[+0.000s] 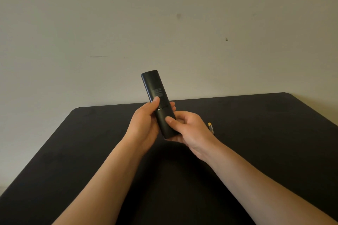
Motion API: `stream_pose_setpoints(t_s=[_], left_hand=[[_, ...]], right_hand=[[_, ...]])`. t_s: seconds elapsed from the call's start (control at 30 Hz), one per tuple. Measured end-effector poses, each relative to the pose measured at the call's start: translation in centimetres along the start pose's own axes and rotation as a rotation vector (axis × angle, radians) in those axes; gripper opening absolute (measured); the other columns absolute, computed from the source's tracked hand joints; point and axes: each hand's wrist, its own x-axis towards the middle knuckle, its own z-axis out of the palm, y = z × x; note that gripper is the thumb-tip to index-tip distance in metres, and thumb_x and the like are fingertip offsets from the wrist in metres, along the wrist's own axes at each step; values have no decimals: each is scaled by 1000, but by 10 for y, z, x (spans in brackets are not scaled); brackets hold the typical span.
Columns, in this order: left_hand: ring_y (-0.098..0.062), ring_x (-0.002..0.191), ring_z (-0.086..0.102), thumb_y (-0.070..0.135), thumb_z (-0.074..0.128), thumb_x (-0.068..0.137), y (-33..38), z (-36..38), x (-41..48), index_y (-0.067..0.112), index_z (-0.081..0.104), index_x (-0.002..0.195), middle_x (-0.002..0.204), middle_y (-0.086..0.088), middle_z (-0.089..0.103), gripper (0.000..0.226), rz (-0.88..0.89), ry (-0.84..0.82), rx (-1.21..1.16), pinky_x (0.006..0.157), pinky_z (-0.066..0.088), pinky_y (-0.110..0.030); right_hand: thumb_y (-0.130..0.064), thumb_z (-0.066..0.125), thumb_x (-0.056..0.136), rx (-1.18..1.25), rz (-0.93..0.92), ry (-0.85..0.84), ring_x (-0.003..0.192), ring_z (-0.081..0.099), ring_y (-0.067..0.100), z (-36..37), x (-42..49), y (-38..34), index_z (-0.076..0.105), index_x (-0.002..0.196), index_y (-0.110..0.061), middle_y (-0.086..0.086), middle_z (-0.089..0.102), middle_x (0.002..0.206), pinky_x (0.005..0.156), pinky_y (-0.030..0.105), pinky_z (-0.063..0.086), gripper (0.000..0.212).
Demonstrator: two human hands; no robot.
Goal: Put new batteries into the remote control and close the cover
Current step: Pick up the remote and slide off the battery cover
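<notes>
I hold a black remote control [152,86] back side up above the table, its far end tilted up and away. My left hand [144,124] grips its middle, thumb resting just above the seam of the battery cover [165,124]. My right hand [190,133] holds the lower end, thumb pressed on the cover. A thin gap with a pale glint shows at the seam. A battery [210,127] with a yellow end lies on the table just right of my right hand, partly hidden by it.
A black table [274,133] with rounded far corners fills the lower view. It stands against a plain pale wall [164,23]. Both my forearms reach in from the bottom edge.
</notes>
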Motion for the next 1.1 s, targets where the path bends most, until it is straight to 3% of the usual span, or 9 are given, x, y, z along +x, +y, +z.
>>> stream_pose_setpoints(t_s=[0.13,0.23,0.4,0.67,0.73,0.8,0.87,0.97,1.1], left_hand=[[-36,106,70,29,48,101,0,-3,1,4,58,125,116,-17,73,36,30,47,87,88,57,-51],[-32,100,73,30,52,99,1,-4,0,8,62,118,110,-11,76,30,50,51,116,82,59,-47],[-26,100,73,30,56,97,0,-3,-2,9,64,119,109,-9,76,32,78,55,188,89,56,-44],[-25,98,74,30,55,98,1,-5,0,7,66,113,106,-13,77,29,93,111,106,78,60,-38],[-25,95,75,32,54,98,3,-6,0,8,63,116,102,-11,78,31,102,135,74,74,61,-39],[-24,91,76,36,53,98,6,-8,1,11,61,117,96,-8,79,33,88,168,40,68,61,-39],[-22,81,77,40,49,99,7,-8,1,12,60,117,86,-5,80,35,48,197,7,63,60,-37],[-21,77,75,42,46,100,8,-8,0,9,65,115,82,-5,78,40,7,210,4,72,56,-39],[-22,77,75,39,45,101,9,-4,-3,7,63,121,87,-8,78,42,-19,182,18,80,55,-41]], right_hand=[[-17,74,84,-248,-137,86,93,70,14,-3,1,1,55,125,-19,0,69,108,74,27,62,45],[-27,83,74,-460,-251,100,90,58,-4,-4,1,3,53,123,-28,-16,61,104,68,7,45,57],[-32,82,73,-632,-368,191,88,51,-8,-2,0,5,55,122,-30,-7,58,114,64,1,39,56],[-30,69,87,-679,-397,129,94,54,5,-2,-2,1,61,124,-27,1,59,106,75,11,41,38],[-26,61,93,-571,-361,101,96,61,13,-2,-2,0,67,114,-19,6,65,102,81,23,51,22],[-19,48,101,-342,-266,85,95,69,16,-1,-1,-1,67,108,-13,4,70,98,85,35,60,21],[-15,41,104,-197,-171,111,88,74,15,-2,-1,-3,64,106,-15,3,71,94,76,31,63,23],[-17,39,105,-170,-112,160,77,75,19,-5,-2,-5,59,107,-13,12,73,92,62,30,63,21],[-22,41,104,-312,-100,214,58,57,14,-5,0,-4,57,101,-6,12,66,78,49,26,47,23]])
